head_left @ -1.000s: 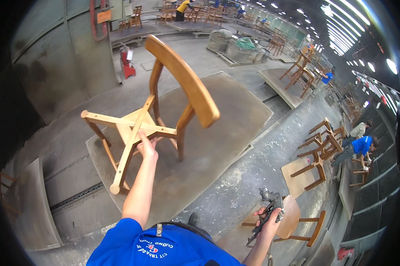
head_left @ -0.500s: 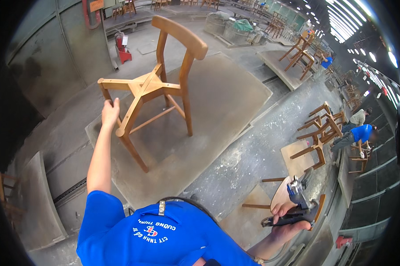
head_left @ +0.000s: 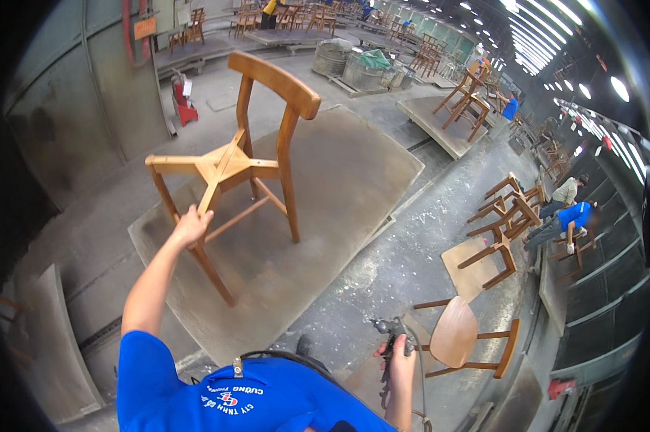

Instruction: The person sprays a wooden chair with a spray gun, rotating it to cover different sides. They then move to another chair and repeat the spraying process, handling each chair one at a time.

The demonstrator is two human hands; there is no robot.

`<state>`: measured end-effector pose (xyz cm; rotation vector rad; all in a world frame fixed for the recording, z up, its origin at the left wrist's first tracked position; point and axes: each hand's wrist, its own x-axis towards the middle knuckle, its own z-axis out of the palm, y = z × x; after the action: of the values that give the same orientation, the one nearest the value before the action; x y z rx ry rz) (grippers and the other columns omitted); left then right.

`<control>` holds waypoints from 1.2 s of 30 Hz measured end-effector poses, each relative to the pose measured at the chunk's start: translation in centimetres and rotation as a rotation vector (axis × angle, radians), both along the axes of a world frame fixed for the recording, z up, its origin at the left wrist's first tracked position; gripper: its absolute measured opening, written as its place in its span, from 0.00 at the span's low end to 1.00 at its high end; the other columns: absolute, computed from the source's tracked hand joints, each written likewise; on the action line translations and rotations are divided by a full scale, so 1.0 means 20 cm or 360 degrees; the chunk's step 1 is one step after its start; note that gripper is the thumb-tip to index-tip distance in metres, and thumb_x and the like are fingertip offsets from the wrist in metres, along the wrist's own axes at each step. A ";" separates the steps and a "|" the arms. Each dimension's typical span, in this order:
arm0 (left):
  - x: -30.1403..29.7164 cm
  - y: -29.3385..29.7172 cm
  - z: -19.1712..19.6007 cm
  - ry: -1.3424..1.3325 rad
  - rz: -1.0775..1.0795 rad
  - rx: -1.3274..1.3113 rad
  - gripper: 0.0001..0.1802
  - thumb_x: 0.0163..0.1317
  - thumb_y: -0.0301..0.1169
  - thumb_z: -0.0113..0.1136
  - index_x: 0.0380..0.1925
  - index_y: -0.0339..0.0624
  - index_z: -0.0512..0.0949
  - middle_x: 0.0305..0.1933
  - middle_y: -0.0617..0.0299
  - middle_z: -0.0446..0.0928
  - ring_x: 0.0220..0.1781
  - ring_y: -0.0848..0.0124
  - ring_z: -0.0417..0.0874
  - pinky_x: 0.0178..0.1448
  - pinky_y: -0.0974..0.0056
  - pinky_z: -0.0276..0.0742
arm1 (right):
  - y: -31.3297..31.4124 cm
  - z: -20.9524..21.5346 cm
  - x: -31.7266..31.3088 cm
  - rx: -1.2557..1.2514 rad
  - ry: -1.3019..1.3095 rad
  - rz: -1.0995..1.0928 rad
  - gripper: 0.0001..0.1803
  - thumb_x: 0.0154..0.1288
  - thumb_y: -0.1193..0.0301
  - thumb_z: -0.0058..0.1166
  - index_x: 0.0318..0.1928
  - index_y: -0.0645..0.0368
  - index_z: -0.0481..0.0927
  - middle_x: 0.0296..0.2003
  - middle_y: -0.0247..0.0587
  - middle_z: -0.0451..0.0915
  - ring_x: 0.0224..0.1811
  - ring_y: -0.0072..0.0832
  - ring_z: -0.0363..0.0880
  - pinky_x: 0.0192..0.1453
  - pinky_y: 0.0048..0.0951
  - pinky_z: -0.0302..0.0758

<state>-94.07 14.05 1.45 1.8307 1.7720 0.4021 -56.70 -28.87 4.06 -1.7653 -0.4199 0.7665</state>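
Observation:
A wooden chair frame without a seat panel stands upright on a flat grey board. Its crossed seat rails and curved backrest show. My left hand is wrapped round the near corner of the seat rails, above a front leg. Lower right, my right hand grips a spray gun, apart from the chair frame; a hose hangs beside the hand. Just beyond the gun, a chair with a round wooden seat lies tipped over.
Several wooden chairs stand or lie to the right, where two people work. A red fire extinguisher stands by the metal wall at left. Drums and another low platform with chairs are farther back.
My left hand has shifted from the chair frame's left side rail to its near corner. My right hand has swung the spray gun leftward, nearer my body. The view has shifted slightly.

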 end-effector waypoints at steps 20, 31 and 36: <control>-0.29 0.33 0.41 0.0179 0.0182 0.0487 0.41 0.74 0.60 0.36 0.45 0.26 0.80 0.38 0.36 0.83 0.44 0.46 0.85 0.52 0.48 0.76 | 0.20 0.40 0.04 0.0632 -0.0328 0.0319 0.42 0.73 0.39 0.42 0.71 0.61 0.65 0.30 0.38 0.77 0.30 0.25 0.80 0.22 0.18 0.65; -0.21 0.08 0.25 -0.0031 0.0406 0.1400 0.16 0.73 0.38 0.53 0.44 0.32 0.74 0.49 0.41 0.78 0.55 0.45 0.77 0.58 0.48 0.73 | 0.30 0.47 -0.11 0.0698 -0.0419 0.0515 0.37 0.71 0.41 0.51 0.55 0.67 0.75 0.30 0.39 0.80 0.27 0.19 0.76 0.24 0.17 0.66; -0.21 -0.02 0.16 -0.0048 0.0409 0.1627 0.21 0.72 0.40 0.54 0.58 0.36 0.76 0.60 0.47 0.76 0.65 0.51 0.73 0.69 0.51 0.66 | 0.41 0.62 -0.20 0.1252 -0.0602 0.0683 0.42 0.67 0.41 0.56 0.59 0.73 0.73 0.31 0.43 0.80 0.27 0.21 0.75 0.30 0.21 0.71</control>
<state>-98.23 13.59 4.58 2.1568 1.9404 1.6653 -60.70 -20.67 16.40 -1.0660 -1.2028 0.4454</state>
